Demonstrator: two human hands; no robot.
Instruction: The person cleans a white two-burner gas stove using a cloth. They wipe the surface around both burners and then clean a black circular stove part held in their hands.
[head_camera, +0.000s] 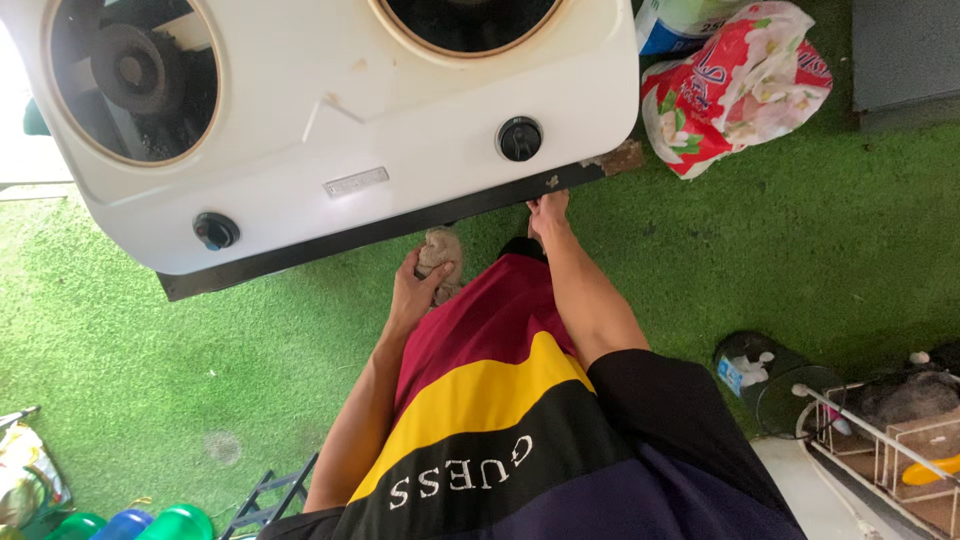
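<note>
Cream-white moulded plastic is filling the top of the head view: a broad appliance housing (330, 120) with two round, tan-rimmed openings and two black knobs, its lower edge finished in a dark strip. At twelve o'clock from the person's lap, the right hand (548, 212) is pressing against that dark edge, fingers curled on it. Slightly toward ten o'clock, the left hand (412, 290) is closing around a crumpled, greyish-brown cloth (440, 255), which is sitting just under the housing's edge. Striped fabric shorts are spreading below in maroon, yellow and black bands. Fuzzy green artificial turf (800, 230) is covering the floor. At one o'clock a glossy red-and-white plastic bag (735, 85) is lying bunched; at four o'clock a white wire rack (880, 440) is standing.
</note>
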